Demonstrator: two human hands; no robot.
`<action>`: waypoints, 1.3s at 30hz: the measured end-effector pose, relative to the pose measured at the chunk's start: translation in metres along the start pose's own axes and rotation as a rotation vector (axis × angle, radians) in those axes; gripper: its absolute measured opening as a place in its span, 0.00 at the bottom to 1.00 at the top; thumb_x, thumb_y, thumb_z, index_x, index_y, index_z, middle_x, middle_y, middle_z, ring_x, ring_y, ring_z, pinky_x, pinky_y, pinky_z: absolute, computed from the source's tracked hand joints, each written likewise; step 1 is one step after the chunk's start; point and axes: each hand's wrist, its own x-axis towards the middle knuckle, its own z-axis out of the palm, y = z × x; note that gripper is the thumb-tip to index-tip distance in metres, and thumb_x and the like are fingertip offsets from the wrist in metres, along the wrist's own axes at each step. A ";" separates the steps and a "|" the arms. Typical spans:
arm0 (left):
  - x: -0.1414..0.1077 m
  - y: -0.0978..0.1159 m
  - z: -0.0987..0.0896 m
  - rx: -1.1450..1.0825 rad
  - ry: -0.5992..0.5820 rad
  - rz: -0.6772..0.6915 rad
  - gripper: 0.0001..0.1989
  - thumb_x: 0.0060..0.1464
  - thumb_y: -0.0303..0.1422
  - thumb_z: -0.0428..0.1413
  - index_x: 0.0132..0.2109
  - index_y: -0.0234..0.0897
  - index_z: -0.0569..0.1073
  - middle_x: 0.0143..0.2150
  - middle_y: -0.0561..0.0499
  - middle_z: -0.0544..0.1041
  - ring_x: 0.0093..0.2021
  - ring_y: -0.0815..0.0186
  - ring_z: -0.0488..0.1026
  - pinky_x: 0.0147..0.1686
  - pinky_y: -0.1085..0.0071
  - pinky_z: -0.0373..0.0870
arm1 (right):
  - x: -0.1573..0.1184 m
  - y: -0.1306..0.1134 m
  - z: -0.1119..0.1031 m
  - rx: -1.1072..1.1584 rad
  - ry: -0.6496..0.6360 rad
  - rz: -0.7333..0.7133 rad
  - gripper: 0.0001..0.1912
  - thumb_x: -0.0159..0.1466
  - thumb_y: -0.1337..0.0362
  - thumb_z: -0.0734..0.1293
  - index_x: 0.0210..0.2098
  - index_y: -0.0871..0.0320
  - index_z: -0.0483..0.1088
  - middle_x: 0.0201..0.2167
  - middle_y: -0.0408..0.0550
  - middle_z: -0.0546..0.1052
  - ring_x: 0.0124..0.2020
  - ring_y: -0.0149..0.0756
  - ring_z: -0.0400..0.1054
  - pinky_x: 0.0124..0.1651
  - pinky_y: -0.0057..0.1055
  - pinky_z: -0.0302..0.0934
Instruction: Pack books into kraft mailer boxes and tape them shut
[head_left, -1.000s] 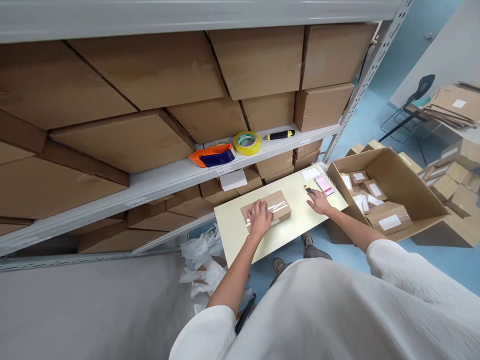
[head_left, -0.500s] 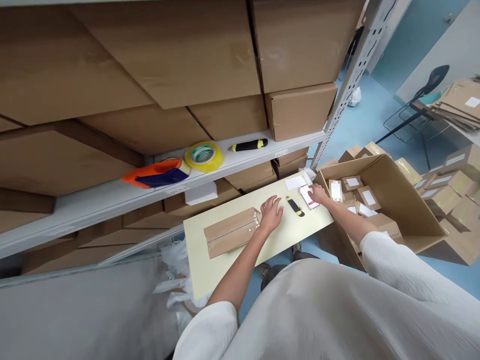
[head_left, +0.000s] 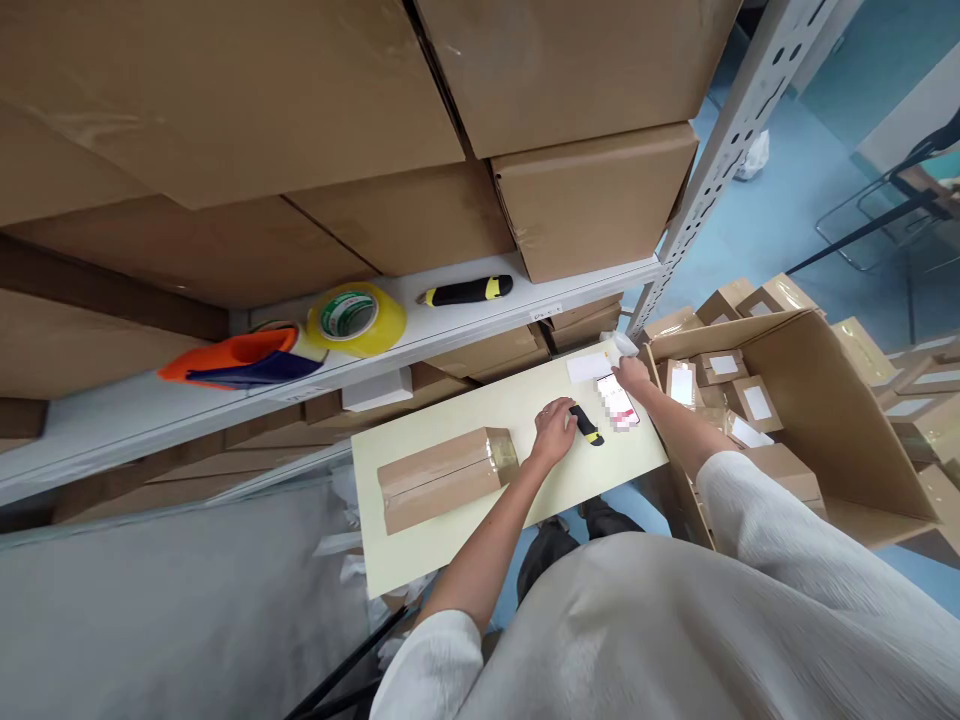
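Observation:
My left hand point(head_left: 556, 432) rests on the cream board point(head_left: 435, 567) with its fingers loosely curved and nothing held. Its fingertips are beside a black and yellow cutter point(head_left: 586, 425). The fingers of my right hand point(head_left: 631, 374) are bunched at the right end of a white paper slip point(head_left: 589, 367); anything between them is too small to make out. A phone with a lit screen point(head_left: 617, 403) lies just below that hand. Left of my left hand, a long cardboard box point(head_left: 442, 480) with clear tape at its right end lies on the board.
The shelf point(head_left: 442, 322) above holds an orange and blue tape dispenser point(head_left: 240, 360), a yellow tape roll point(head_left: 356, 318), another cutter point(head_left: 466, 291) and large cartons point(head_left: 592, 200). At the right, an open carton point(head_left: 847, 430) contains several small labelled boxes.
My right hand has moved off the phone to the slip's edge. The left has shifted right, away from the long box towards the cutter, its fingers less spread. The view has moved closer to the shelf.

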 end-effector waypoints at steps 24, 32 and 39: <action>0.101 0.024 0.009 -0.535 0.182 -0.153 0.17 0.65 0.28 0.58 0.59 0.40 0.78 0.59 0.43 0.83 0.54 0.59 0.82 0.60 0.60 0.77 | 0.001 -0.024 -0.021 0.571 0.189 -0.200 0.07 0.68 0.62 0.70 0.38 0.57 0.80 0.39 0.50 0.86 0.44 0.42 0.79 0.49 0.33 0.70; 0.124 0.032 0.019 -0.650 0.238 -0.269 0.15 0.59 0.26 0.66 0.53 0.40 0.78 0.47 0.46 0.85 0.45 0.61 0.83 0.54 0.63 0.76 | 0.004 -0.024 -0.001 0.941 0.091 -0.280 0.07 0.63 0.59 0.73 0.32 0.56 0.77 0.31 0.45 0.82 0.33 0.37 0.75 0.39 0.31 0.69; 0.127 0.032 0.013 -0.650 0.281 -0.287 0.16 0.56 0.29 0.70 0.50 0.41 0.78 0.39 0.52 0.83 0.40 0.62 0.83 0.49 0.64 0.76 | 0.005 -0.031 -0.004 1.029 -0.010 -0.343 0.08 0.58 0.63 0.72 0.38 0.57 0.77 0.30 0.44 0.81 0.30 0.35 0.73 0.36 0.31 0.68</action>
